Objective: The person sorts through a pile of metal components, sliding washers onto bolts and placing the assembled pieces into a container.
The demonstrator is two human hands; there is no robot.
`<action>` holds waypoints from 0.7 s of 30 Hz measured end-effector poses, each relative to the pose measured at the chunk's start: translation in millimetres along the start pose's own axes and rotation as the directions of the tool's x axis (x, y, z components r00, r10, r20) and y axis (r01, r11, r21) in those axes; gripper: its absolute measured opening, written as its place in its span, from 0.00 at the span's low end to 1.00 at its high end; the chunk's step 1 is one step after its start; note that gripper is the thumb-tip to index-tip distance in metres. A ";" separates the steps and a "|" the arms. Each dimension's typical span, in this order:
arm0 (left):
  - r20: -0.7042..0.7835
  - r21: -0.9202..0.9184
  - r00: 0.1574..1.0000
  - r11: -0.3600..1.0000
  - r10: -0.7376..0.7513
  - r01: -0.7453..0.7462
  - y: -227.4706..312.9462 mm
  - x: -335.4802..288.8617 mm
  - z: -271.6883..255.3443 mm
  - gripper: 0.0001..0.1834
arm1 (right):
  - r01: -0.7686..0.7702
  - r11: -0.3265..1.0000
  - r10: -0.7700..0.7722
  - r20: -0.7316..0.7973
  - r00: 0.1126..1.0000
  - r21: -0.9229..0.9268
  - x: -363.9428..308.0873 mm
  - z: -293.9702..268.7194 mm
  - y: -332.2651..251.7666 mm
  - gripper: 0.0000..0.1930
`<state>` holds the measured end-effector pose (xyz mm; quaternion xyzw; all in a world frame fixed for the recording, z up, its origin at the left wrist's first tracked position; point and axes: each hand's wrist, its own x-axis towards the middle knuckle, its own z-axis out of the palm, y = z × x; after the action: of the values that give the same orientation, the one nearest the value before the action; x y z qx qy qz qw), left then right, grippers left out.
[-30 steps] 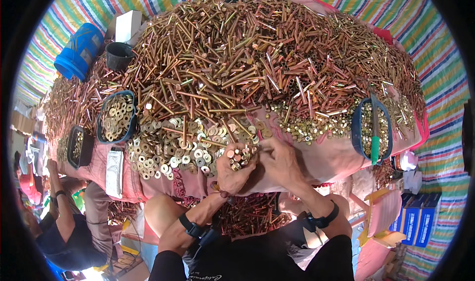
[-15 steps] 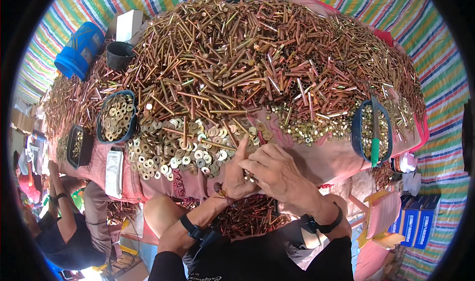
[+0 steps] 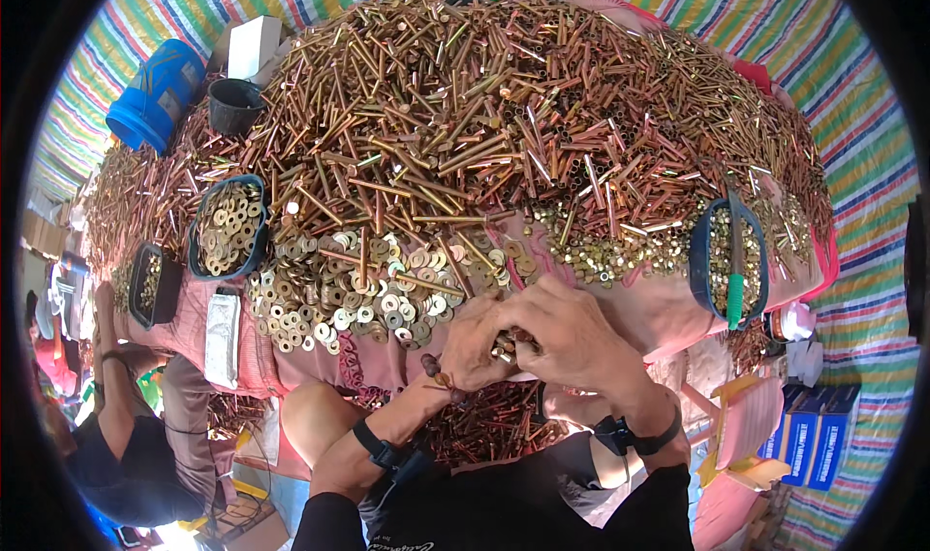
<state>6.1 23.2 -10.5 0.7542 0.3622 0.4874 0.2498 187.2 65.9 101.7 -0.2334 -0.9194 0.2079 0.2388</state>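
Observation:
My left hand and my right hand meet at the near edge of the heap, fingers closed against each other. A few small shiny metal pieces show beneath the curled fingers of my right hand; they look like nuts. What my left fingers pinch is hidden behind the right hand. Just beyond and to the left lies a spread of flat round washers, with a few bolts across them. Loose brass-coloured nuts lie beyond my right hand.
A large heap of long bolts or tubes fills the far side. Tubs of washers and small parts stand left; a green-handled tool rests in the right tub. A co-worker's arm is at left.
My left hand's raised finger has come down and my hands have closed together, slightly nearer to me. More of the small metal pieces now show between them. The co-worker's arm has shifted.

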 end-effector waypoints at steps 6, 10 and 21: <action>-0.013 0.029 0.995 0.995 -0.095 0.096 4.9 1.9 0.4 0.41 | -0.078 0.955 0.127 -0.158 0.979 0.285 2.6 -29.2 -1.4 0.18; 0.002 -0.070 0.980 0.978 -0.199 0.199 26.4 17.2 -5.6 0.34 | -0.407 0.744 0.546 -0.132 0.827 0.529 -7.7 -17.7 18.2 0.13; -0.273 -0.449 0.697 0.729 -0.663 0.517 6.9 -1.5 0.0 0.16 | -0.454 0.391 0.621 0.134 0.772 0.801 -9.3 29.9 34.0 0.10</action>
<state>7.8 17.8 -6.3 0.4180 0.5430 0.5825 0.4372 189.6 80.2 57.8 -0.4043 -0.5709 0.6385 0.3209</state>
